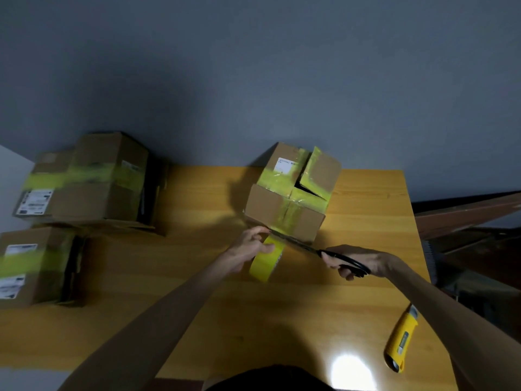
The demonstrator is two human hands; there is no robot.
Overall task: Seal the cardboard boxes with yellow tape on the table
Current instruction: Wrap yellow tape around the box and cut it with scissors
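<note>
Left grip (248,249) curls round yellow tape roll (265,266), on edge just before the cardboard box (282,204); right grip (366,262) holds black scissors (321,252), blades along box's lower edge. Wood worktop (253,320) (glare spot nr front edge), grey wall (253,80) behind; taped boxes (90,179) far left, yellow knife (401,338) right.

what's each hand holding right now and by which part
The left hand grips the tape roll at its upper rim, thumb across the outer band. The right hand holds the scissors by their black handles.
</note>
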